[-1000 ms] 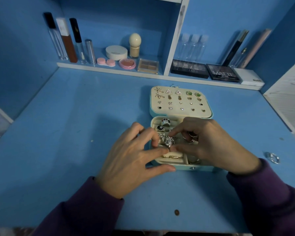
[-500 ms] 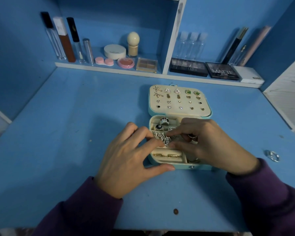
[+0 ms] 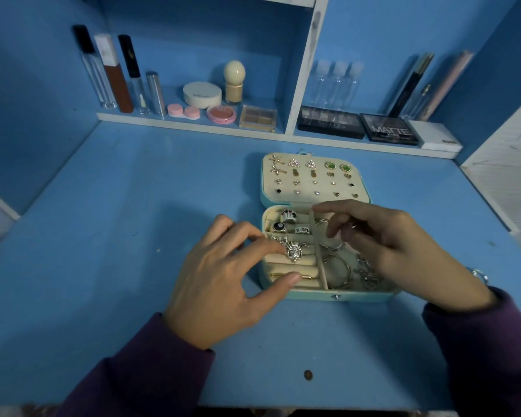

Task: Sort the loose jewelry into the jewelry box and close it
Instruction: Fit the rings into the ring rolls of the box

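The teal jewelry box [image 3: 337, 296] lies open in the middle of the blue desk. Its lid [image 3: 313, 179] is folded back and carries rows of stud earrings. Several rings sit in the cream ring rolls, among them a large ornate silver ring [image 3: 294, 253]. Hoops and chains lie in the right compartments [image 3: 340, 273]. My left hand [image 3: 223, 278] rests at the box's left side, with its fingertips by the ornate ring and its thumb on the front rim. Over the right compartments hovers my right hand [image 3: 391, 248], fingers loosely bent and holding nothing. A loose silver ring [image 3: 479, 275] lies on the desk behind my right wrist.
A low shelf [image 3: 193, 123] along the back holds lip gloss tubes, compacts, a brush, small bottles and eyeshadow palettes. A white panel [image 3: 509, 176] borders the desk on the right. A small brown spot [image 3: 308, 374] marks the desk near the front edge.
My right hand has let go of the ornate silver ring and lifted off to the right. The ring now sits in the ring rolls, and my left hand has barely moved.
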Action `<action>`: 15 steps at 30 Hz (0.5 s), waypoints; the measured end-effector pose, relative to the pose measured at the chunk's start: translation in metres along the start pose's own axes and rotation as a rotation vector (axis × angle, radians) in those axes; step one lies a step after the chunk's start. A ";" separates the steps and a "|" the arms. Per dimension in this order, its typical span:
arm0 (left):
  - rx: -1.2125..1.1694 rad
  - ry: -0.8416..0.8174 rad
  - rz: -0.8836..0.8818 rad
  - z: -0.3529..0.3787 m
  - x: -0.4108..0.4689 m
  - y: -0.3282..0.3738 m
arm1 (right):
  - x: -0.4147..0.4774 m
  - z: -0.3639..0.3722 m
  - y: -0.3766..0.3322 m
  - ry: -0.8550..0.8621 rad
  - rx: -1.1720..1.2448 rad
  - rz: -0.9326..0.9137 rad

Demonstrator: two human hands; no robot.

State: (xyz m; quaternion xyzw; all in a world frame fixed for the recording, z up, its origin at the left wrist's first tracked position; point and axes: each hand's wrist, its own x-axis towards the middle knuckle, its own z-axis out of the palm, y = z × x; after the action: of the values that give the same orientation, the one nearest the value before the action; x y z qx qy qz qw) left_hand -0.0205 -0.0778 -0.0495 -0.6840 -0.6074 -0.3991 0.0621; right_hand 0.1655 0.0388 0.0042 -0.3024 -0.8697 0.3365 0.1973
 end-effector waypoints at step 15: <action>0.083 -0.134 0.149 0.010 -0.004 0.002 | 0.000 0.014 -0.009 0.017 -0.111 -0.127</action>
State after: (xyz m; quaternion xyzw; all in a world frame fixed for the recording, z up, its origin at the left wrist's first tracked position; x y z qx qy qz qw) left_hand -0.0137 -0.0759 -0.0575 -0.7492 -0.5737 -0.3212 0.0794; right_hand 0.1546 0.0269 0.0011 -0.2599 -0.9028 0.2719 0.2087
